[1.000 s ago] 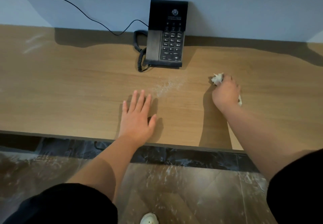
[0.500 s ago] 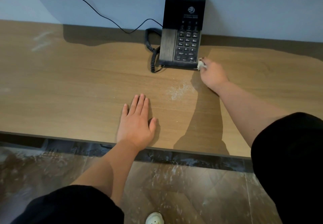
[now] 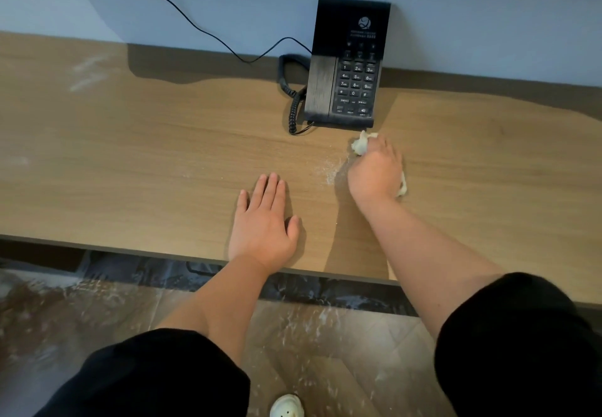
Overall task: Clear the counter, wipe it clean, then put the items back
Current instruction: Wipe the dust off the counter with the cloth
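Observation:
A wooden counter (image 3: pixel 136 156) runs across the view below a pale wall. My right hand (image 3: pixel 374 172) grips a crumpled white tissue (image 3: pixel 360 144) and presses it on the wood just in front of a black desk phone (image 3: pixel 350 68). A thin patch of white powder (image 3: pixel 330 171) lies to the left of that hand. My left hand (image 3: pixel 262 223) rests flat on the counter near its front edge, fingers straight and spread, holding nothing.
The phone stands against the wall with its coiled cord (image 3: pixel 293 104) at its left and a thin black cable (image 3: pixel 195 26) running up the wall. Faint white smears (image 3: pixel 88 71) mark the counter's far left. Below the edge is a dusty floor (image 3: pixel 309 335) and a white shoe (image 3: pixel 286 407).
My right hand with the tissue swept up to the phone's front corner, then came back toward me and slightly left onto the powder patch. My left hand has stayed flat in place.

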### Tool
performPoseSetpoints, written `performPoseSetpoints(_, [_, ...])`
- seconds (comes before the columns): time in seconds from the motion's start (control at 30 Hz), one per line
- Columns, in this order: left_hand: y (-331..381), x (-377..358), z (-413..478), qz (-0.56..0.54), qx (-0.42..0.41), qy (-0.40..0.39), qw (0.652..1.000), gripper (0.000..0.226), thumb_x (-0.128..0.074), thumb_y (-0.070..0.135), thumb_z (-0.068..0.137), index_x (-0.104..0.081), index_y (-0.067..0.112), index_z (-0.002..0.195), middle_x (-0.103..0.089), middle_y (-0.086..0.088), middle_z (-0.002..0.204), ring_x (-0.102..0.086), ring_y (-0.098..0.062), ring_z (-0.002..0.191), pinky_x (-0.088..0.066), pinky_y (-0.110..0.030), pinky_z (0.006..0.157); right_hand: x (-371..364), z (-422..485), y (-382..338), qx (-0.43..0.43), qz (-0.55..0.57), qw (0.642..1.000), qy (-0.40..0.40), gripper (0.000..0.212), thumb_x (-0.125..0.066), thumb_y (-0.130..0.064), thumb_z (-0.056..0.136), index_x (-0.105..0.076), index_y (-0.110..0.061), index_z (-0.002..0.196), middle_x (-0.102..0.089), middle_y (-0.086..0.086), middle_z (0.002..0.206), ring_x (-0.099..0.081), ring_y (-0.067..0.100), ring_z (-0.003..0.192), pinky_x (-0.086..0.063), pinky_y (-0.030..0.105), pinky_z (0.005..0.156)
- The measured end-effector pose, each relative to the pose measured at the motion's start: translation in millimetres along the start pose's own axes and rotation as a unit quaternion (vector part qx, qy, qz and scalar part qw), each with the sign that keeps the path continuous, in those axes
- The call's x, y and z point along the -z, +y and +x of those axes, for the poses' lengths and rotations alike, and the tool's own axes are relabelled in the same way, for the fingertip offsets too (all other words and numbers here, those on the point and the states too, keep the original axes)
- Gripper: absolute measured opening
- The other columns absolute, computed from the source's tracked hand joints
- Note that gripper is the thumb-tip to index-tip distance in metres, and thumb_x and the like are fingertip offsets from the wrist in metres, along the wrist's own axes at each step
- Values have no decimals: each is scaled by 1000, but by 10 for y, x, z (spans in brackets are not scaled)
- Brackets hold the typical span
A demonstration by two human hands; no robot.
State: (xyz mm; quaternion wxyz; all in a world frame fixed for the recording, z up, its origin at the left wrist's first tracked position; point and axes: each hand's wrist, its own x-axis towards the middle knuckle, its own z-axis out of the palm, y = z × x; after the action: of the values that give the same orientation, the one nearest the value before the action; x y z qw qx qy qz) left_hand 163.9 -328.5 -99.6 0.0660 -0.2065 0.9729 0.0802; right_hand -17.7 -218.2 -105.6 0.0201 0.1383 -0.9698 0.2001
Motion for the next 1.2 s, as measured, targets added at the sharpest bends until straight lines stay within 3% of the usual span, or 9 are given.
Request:
performPoseSetpoints(0.37, [5,7,7,-3,1,7,1000,66,-19,44,100,0,14,156,8,-2,163,11,-16,150,0,-43,122,-12,70,-245,105,47,992,-43,42,-45,-9,96,-47,-8,138,-46,9,145,-38,23,137,-27,35,116])
performPoseSetpoints(0.5, [7,3,10,-1,1,7,1000,66,-20,43,100,-1,14,156,7,-2,163,10,-17,150,0,-43,122,36,-7,-267,156,97,976,-118,43,-45,-11,96,-49,-18,138,-48,1,144,-45,24,130,-34,36,111])
performPoseSetpoints(0.63, [10,-1,3,3,-1,2,1000,66,-21,42,100,-1,13,156,7,-3,163,10,-17,150,0,-45,122,152,-339,-153,243,112,942,-201,45,-45,-5,96,-51,-21,138,-41,-6,149,-32,11,140,-14,24,116])
performPoseSetpoints(0.7, [3,0,8,-2,-2,2,1000,66,-21,42,100,-1,13,156,6,-4,163,10,-18,150,-1,-45,122,221,-493,-92,256,123,931,-229,45,-45,-4,96,-51,-21,137,-43,-6,148,-35,8,138,-19,25,117])
performPoseSetpoints(0.77, [-8,-2,2,-2,-4,1,1000,66,-20,42,100,-1,13,156,7,-3,163,10,-18,150,-1,-45,122,340,-525,-91,180,183,932,-255,44,-44,-8,99,-48,-26,138,-56,-3,135,-57,8,112,-46,24,96])
performPoseSetpoints(0.83, [-13,-7,-1,-3,-5,3,1000,66,-20,43,100,0,13,156,7,-3,163,11,-17,150,0,-45,122,453,-379,-71,67,284,935,-203,39,-43,-14,101,-49,-28,137,-65,-2,111,-55,9,73,-47,17,59])
performPoseSetpoints(0.93, [-11,-7,4,-5,-6,5,1000,66,-19,43,100,1,13,156,8,-3,163,11,-17,150,0,-45,122,521,-28,49,12,304,950,-73,37,-45,-12,100,-55,-24,133,-62,-6,114,-56,15,89,-47,24,74])
performPoseSetpoints(1.03, [-5,-3,2,-7,-8,4,1000,66,-20,42,100,1,13,156,8,-3,163,12,-18,150,1,-44,122,374,72,36,19,179,978,-108,37,-44,-12,100,-55,-21,134,-62,5,121,-53,14,89,-42,21,68])
performPoseSetpoints(1.2, [-4,-8,1,-3,-4,3,1000,67,-20,43,99,0,13,156,8,-3,163,12,-18,150,0,-45,122,120,109,-356,105,177,967,-147,40,-48,-10,97,-54,-22,135,-59,1,130,-54,17,112,-42,29,96])
